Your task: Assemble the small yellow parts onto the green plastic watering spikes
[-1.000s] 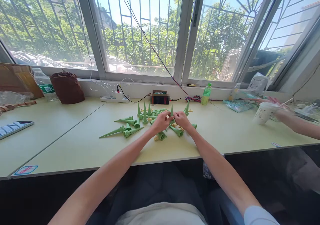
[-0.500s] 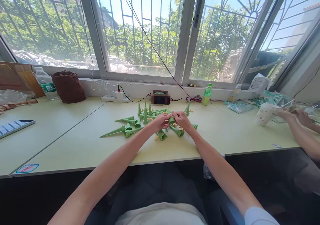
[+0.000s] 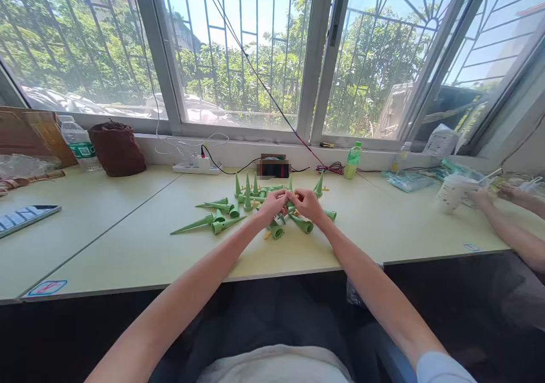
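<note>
Between my two hands a green plastic watering spike (image 3: 290, 185) stands with its point up, its lower part mostly hidden by fingers. My left hand (image 3: 273, 205) is closed, pinching it from the left. My right hand (image 3: 309, 205) is closed on its other side, and a speck of yellow shows by those fingertips. Around them lie several more green spikes, such as a long one (image 3: 193, 224) at the left and one (image 3: 303, 224) under my right hand. A few stand upright, including one (image 3: 247, 194) left of my hands and one (image 3: 319, 184) to the right with a yellow valve.
Behind the spikes are a dark box-like device (image 3: 275, 167), a power strip (image 3: 198, 168) and a green bottle (image 3: 352, 160). A brown bag (image 3: 117, 149) and a phone (image 3: 28, 219) are at the left. At the right, another person's hands work beside a white cup (image 3: 455, 193).
The held spike tipped over half a second ago, its open end toward me, and now points up again. My fingers have shifted slightly around it. The other person's hands moved at the right.
</note>
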`<state>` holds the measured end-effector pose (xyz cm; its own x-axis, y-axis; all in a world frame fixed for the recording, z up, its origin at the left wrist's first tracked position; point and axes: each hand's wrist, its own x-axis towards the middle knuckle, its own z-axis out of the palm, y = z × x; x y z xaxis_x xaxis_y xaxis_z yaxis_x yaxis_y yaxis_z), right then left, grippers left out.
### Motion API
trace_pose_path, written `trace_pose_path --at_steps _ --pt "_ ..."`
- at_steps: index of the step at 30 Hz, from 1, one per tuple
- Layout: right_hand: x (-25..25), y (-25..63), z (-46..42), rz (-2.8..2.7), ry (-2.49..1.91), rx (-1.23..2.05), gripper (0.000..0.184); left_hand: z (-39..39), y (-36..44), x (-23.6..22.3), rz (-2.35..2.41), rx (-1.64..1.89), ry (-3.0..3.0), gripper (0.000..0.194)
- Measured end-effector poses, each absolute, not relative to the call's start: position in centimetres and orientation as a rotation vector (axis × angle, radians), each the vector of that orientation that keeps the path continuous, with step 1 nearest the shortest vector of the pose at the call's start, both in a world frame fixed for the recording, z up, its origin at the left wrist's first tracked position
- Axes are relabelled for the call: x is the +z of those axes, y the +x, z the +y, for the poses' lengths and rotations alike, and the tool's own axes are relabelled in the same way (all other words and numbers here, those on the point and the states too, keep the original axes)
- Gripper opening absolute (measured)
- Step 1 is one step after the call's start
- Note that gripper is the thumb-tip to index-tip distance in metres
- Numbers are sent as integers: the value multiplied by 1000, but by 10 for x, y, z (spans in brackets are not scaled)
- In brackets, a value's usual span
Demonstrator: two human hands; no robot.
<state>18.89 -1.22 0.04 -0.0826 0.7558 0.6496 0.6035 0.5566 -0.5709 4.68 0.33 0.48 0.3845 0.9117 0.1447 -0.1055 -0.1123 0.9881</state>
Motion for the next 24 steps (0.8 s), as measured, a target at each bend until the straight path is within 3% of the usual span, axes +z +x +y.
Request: trace_pose_path --at_steps 24 --pt "1 187 -17 -1766 -1085 214 47 3 50 0 653 1065 1436 30"
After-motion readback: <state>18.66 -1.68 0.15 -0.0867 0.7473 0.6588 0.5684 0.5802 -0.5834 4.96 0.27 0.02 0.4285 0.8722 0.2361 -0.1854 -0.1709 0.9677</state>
